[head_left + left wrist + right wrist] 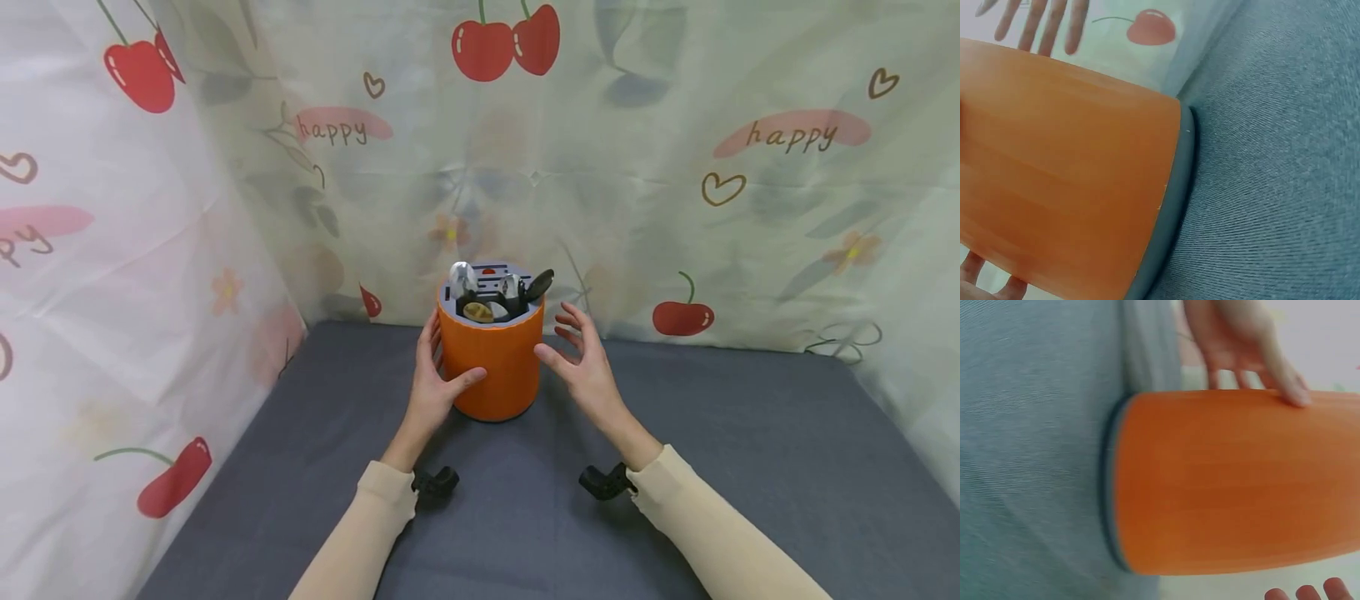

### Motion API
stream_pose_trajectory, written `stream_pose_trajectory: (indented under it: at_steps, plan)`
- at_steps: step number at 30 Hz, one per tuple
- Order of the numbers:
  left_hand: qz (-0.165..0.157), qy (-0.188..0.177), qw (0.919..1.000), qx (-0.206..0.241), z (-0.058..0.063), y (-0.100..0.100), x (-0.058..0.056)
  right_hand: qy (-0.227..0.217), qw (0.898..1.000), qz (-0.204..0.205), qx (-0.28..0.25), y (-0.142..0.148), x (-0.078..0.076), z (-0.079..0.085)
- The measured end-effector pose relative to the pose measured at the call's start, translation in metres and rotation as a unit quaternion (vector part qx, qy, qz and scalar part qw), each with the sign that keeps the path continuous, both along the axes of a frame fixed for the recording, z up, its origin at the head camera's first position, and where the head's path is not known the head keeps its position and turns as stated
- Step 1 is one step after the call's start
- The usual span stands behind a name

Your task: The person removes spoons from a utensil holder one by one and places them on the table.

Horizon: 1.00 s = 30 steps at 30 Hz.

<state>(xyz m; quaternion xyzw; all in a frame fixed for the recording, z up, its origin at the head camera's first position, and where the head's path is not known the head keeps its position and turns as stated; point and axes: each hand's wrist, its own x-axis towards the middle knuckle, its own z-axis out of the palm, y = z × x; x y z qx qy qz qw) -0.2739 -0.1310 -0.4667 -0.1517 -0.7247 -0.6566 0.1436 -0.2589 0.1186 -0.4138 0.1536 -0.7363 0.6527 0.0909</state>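
Note:
An orange cylindrical utensil holder [491,367] stands upright on the table, spoons [462,279] and other utensils poking from its grey slotted top [517,273]. Against its left side my left hand [435,383] grips it, thumb across the front and fingers around toward the back. The right wrist view also shows that left hand [1235,337] on the orange wall. To the right of the holder, my right hand [588,371] is spread with slightly bent fingers, thumb close to the wall. Whether that thumb touches it I cannot tell. Right-hand fingers [1054,25] show beyond the holder in the left wrist view.
A dark grey cloth [720,467] covers the table. Printed curtains with cherries [682,318] hang behind it and at the left. Black wrist mounts [603,482] sit below both cream sleeves [712,525].

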Motion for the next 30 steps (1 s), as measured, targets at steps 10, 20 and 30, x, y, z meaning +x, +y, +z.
stream_pose_trajectory:
  at_steps: [10,20,30]
  plan:
    - [-0.006,0.000,0.9999,0.008,0.000,-0.002,0.000,0.020,0.999,0.008,-0.046,0.006,0.007,0.035]
    - [-0.003,-0.001,1.0000,-0.003,0.001,-0.001,0.001,0.021,0.998,0.002,-0.052,0.006,0.003,0.043]
    - [-0.011,-0.018,0.9998,0.002,0.009,0.000,0.006,0.021,0.997,0.010,-0.079,0.003,-0.001,0.054]
